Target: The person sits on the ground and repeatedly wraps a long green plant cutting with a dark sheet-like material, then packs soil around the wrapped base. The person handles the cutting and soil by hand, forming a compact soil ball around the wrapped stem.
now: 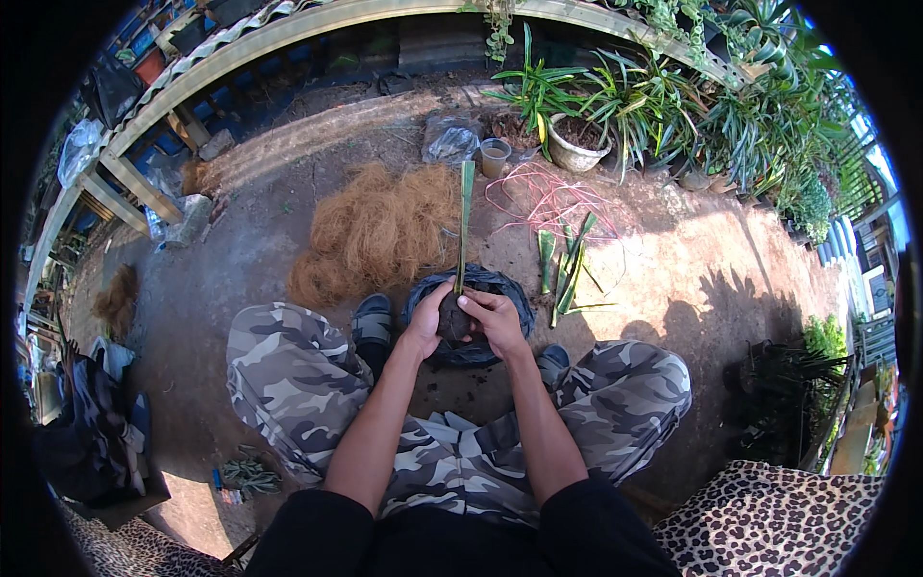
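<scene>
Between my knees, my left hand (429, 319) and my right hand (497, 321) are cupped around a dark ball of soil (452, 317). A long, narrow green leaf (466, 213) with a pale edge stands upright from the top of the ball. My right thumb presses near the leaf's base; the fingers beneath the ball are partly hidden. Below both hands lies an open black plastic bag (519, 287), its contents mostly covered by my hands. Just beyond it, to the left, is a loose heap of brown fibre (385, 223).
Right of the bag lie cut green leaves (569, 271) and tangled pink string (548, 197). Farther back are a cup (494, 158), a clear plastic bag (450, 144) and a white pot (579, 152) with a leafy plant. A smaller fibre clump (117, 300) sits far left.
</scene>
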Demonstrator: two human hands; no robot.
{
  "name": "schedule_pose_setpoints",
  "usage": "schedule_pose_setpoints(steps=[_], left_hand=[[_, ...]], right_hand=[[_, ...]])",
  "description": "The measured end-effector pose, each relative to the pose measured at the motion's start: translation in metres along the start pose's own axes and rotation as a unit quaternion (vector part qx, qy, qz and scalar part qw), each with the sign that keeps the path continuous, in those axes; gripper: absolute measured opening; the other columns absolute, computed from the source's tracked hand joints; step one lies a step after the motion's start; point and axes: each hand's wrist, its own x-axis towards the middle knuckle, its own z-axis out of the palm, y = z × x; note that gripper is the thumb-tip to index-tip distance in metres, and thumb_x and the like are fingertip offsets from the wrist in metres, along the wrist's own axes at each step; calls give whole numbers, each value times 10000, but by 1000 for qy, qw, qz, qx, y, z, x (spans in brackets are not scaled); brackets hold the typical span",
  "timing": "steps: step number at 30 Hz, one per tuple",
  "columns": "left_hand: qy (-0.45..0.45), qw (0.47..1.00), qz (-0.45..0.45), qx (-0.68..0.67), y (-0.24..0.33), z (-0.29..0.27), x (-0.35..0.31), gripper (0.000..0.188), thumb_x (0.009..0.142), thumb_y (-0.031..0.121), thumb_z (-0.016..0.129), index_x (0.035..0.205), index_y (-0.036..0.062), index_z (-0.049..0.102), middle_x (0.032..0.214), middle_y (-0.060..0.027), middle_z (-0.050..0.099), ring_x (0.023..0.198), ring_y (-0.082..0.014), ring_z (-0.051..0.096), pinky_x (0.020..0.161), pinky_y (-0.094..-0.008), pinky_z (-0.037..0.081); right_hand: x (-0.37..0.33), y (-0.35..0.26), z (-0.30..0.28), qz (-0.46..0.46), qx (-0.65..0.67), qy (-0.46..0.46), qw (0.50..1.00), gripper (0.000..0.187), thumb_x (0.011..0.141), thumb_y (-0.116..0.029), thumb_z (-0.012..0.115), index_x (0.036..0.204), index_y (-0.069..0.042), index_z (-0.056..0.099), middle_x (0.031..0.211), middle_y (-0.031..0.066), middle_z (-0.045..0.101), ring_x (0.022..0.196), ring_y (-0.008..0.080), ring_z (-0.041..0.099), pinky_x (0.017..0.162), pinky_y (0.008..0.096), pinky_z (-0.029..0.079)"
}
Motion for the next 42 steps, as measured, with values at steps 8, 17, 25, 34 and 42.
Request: schedule_pose_setpoints(steps=[8, 17, 25, 34, 42], left_hand=[[7, 1000, -13, 5, -3, -2, 2, 400, 983, 483, 438, 1056, 128, 608, 850, -60, 674, 659, -180, 677, 507, -350, 570], [26, 1000, -2, -17, -6, -10, 7, 391, 973, 492, 452, 1018, 142, 620, 858, -38, 658, 732, -171, 665, 542, -350, 561], [87, 995, 26, -36, -11, -11, 14, 315, 982, 431, 485, 989, 149, 625, 858, -13, 642, 769, -137, 634, 692, -304, 523], [95, 995, 29, -33, -12, -8, 11, 357, 953, 465, 543, 981, 127, 656, 840, -9, 630, 726, -120, 621, 641, -283, 510], [27, 1000, -4, -3, -1, -3, 1, 436, 978, 504, 408, 1045, 127, 617, 860, -58, 678, 680, -175, 673, 474, -350, 547]], right_hand=[[-2, -2, 5, -2, -28, 12, 1000, 413, 855, -143, 743, 1217, 29, 641, 880, 13, 663, 579, 32, 512, 479, 203, 415], [-5, -3, 8, -33, -21, -53, 998, 536, 834, -88, 752, 1322, 22, 558, 874, -28, 635, 672, 33, 542, 512, 193, 429], [-5, 2, 13, -52, -59, -34, 996, 557, 818, -135, 773, 1317, 7, 569, 863, -27, 649, 660, 21, 543, 505, 185, 423], [-4, 5, 12, -54, -75, -11, 996, 459, 856, -166, 740, 1265, 5, 617, 852, -17, 644, 638, 21, 528, 495, 187, 424], [-5, -9, 7, -2, -38, -21, 999, 479, 841, -129, 758, 1275, 9, 608, 844, -20, 622, 614, 36, 515, 495, 205, 443]])
